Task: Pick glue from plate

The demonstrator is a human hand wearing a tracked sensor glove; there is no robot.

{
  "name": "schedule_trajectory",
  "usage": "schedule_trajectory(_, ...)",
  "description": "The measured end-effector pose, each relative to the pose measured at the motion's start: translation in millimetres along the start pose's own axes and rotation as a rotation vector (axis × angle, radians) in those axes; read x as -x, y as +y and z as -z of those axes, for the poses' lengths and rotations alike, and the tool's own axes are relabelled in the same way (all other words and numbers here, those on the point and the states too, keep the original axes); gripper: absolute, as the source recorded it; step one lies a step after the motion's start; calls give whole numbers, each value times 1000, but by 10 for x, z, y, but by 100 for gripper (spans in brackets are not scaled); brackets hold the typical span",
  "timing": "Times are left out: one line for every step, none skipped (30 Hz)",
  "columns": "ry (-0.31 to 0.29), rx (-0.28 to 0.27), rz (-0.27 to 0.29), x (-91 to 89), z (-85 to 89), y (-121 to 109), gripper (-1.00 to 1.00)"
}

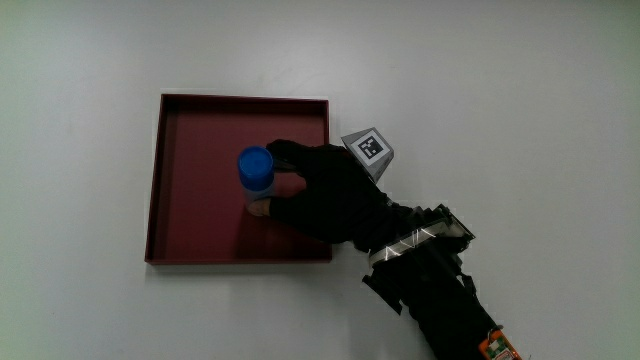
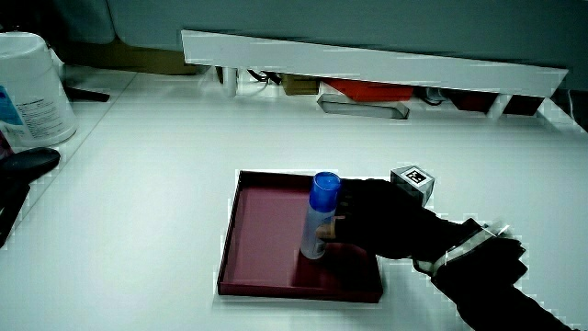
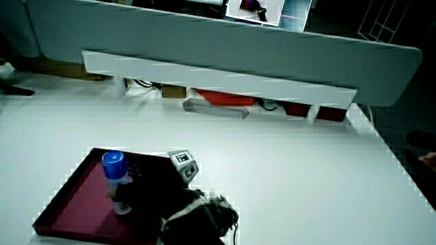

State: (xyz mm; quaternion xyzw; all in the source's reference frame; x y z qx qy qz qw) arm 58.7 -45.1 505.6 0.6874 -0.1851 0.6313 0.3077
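On one red plate (image 1: 200, 180), the hand (image 1: 335, 195) grips one upright glue (image 1: 257, 178).

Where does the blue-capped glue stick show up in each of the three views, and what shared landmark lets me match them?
Main view: glue stick stands on the dark red plate, seen from above, the hand's fingers around it.
Side view: glue stick stands upright on the plate, beside the hand.
Side view: glue stick stands upright on the plate, against the hand.
Shared landmark: the patterned cube on the hand's back.
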Motion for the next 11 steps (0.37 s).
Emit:
schedule_trajectory(7, -4, -13, 11, 4, -4, 100)
schedule_trajectory(-3, -8, -5, 8, 3, -6, 100)
schedule_trajectory(-24, -12, -4, 2, 1, -4, 100)
schedule_trajectory(-21, -14, -24, 16, 7, -3, 100)
schedule_trajectory(-17, -15, -27, 34, 13, -8, 100)
schedule_trajectory(-16, -15, -41, 31, 13, -10, 100)
schedule_trajectory(-26, -16, -35, 28, 8, -12, 100)
schedule_trajectory(-25, -17, -28, 27, 4, -14, 100)
schedule_trajectory(-12, -16, -40, 31, -1, -14, 100)
schedule_trajectory(2, -14, -42, 51, -8, -21, 100)
schedule_trajectory(14, -18, -52, 77, -22, -31, 100)
